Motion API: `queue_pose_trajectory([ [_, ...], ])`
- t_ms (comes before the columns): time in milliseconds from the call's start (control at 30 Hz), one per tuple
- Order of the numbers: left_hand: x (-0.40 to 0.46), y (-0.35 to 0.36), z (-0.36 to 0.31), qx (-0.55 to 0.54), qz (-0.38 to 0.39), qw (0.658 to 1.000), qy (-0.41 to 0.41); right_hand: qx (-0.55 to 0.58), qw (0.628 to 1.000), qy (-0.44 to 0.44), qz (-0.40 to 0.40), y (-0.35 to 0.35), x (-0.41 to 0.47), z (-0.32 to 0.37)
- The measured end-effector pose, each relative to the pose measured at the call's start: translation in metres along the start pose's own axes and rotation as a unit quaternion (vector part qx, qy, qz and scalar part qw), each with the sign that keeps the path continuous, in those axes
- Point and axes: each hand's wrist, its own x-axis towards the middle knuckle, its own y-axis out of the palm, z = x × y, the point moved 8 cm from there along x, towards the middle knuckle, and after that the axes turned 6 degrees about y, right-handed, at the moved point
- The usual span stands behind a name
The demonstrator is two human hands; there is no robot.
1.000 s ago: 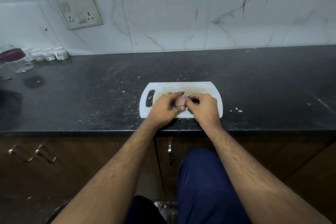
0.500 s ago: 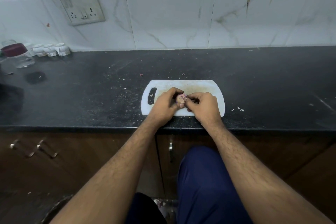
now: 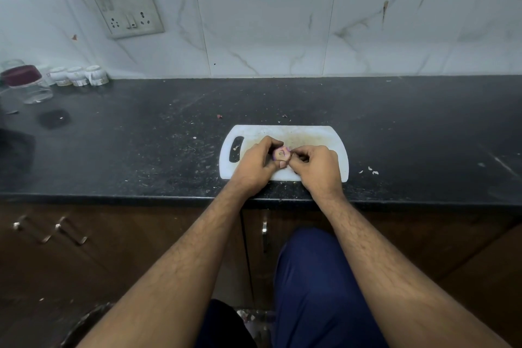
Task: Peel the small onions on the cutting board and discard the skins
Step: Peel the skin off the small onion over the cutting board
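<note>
onion (image 3: 281,153) turned, cut end up | both hands pinching its round pink bulb | white plastic board (image 3: 310,135)

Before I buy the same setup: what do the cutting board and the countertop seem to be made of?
Cutting board: likely plastic, matte white, with a moulded handle slot and brownish staining. Countertop: probably polished dark stone such as granite, black with fine speckles and a dull sheen; a laminate cannot be ruled out.

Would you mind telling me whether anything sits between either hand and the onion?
Nothing visible does. The left hand grips the onion directly, and the right hand pinches at its side, over the board.
</note>
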Motion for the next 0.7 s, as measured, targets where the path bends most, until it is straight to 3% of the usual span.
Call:
queue_pose_trajectory([
  [700, 0.0005, -0.0024, 0.0002, 0.022, -0.015, 1.000, -0.013, -0.020, 1.000, -0.001, -0.012, 0.0013, 0.0007, -0.0003],
])
